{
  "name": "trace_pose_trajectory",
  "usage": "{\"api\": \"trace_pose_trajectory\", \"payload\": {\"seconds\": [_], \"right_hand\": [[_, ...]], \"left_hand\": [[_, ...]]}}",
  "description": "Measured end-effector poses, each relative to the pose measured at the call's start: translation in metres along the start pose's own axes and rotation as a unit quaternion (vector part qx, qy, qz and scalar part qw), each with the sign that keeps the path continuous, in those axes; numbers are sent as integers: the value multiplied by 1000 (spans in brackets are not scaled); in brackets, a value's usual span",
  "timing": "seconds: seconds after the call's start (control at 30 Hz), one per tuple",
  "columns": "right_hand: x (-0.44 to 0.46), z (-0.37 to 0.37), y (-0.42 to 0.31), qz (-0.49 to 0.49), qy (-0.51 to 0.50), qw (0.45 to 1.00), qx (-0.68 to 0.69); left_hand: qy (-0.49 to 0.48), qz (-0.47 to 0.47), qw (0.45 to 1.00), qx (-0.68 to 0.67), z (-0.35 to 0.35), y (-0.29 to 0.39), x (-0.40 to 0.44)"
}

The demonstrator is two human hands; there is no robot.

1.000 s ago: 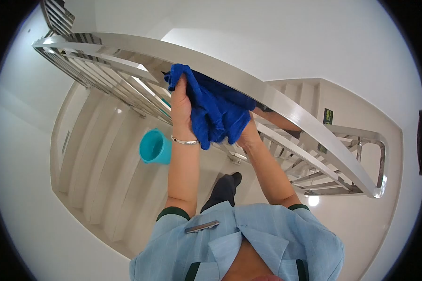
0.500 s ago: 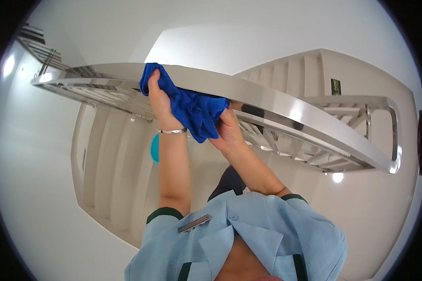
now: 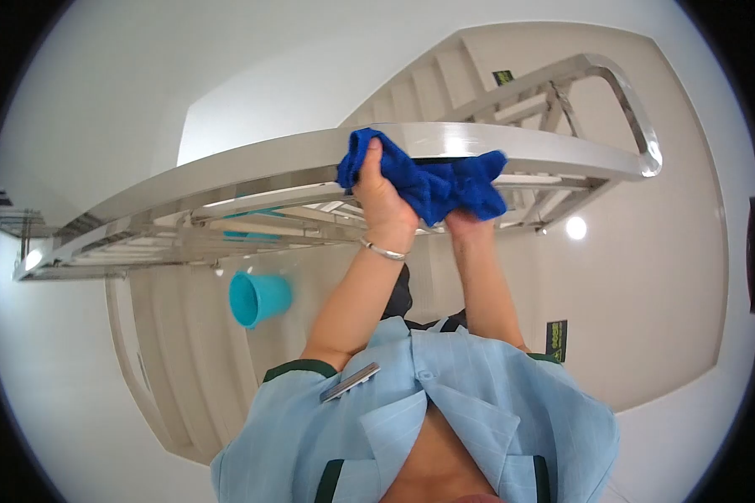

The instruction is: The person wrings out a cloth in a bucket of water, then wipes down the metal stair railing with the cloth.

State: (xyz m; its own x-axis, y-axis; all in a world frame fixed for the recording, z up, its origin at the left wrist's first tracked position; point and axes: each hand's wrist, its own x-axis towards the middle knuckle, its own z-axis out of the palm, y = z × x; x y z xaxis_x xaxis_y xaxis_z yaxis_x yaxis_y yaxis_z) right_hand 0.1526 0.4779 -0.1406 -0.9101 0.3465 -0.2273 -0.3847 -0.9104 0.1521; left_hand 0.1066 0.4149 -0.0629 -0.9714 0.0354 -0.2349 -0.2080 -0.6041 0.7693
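Note:
A blue cloth (image 3: 432, 184) lies bunched against the side of the metal handrail (image 3: 285, 151). My left hand (image 3: 383, 197), with a silver bracelet at the wrist, grips the cloth's left part, its thumb up over the fabric near the rail. Under the cloth's right part is my right hand (image 3: 468, 222); the cloth covers its fingers, so their hold cannot be made out. Both hands are close together at the rail, on the side nearer my body.
A teal bucket (image 3: 260, 298) stands on the floor at the left, beside the stairs (image 3: 180, 360). Railing bars run below the handrail. More steps (image 3: 428, 88) rise beyond it. A dark sign (image 3: 556, 340) lies on the floor at the right.
The view has turned and moved along the railing towards its curved right end. Both hands and the cloth are now nearer that end. The bucket shows fully again.

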Motion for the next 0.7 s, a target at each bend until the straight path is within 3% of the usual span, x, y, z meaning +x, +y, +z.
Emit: {"api": "trace_pose_trajectory", "payload": {"seconds": [0.03,0.07,0.13,0.17,0.23,0.3,0.33,0.4,0.43,0.47,0.53,0.57,0.7], "right_hand": [[1,-2,-14,-49,46,997,24],[7,-4,-23,-64,44,997,22],[15,-10,-39,-190,-7,979,-77],[8,-4,-48,-141,-17,990,-1],[7,10,-41,-200,58,978,4],[5,15,-10,-215,89,969,-79],[-5,19,11,-143,-41,986,-74],[1,25,65,102,-185,974,78],[1,32,103,27,-71,997,11],[-12,59,122,110,-46,991,57],[-8,74,152,104,-33,992,57],[-4,78,155,81,-84,990,77],[-7,65,131,63,-62,994,64]], "left_hand": [[-14,-29,999,-11,6,-10,-7],[-46,-49,997,-28,2,-25,-5],[-53,-110,992,-35,11,-40,-17],[-60,-137,988,-28,13,-44,-21],[-91,-169,981,-41,11,-38,-19],[-93,-159,983,-26,-2,-26,-7],[-60,-111,992,-1,-3,2,-10],[-12,70,996,51,-37,53,30],[-58,91,993,53,-52,94,39],[-56,143,986,64,-51,127,33],[-72,149,986,34,-60,164,40],[-80,130,988,3,-58,165,40],[-52,107,992,42,-38,128,24]]}}
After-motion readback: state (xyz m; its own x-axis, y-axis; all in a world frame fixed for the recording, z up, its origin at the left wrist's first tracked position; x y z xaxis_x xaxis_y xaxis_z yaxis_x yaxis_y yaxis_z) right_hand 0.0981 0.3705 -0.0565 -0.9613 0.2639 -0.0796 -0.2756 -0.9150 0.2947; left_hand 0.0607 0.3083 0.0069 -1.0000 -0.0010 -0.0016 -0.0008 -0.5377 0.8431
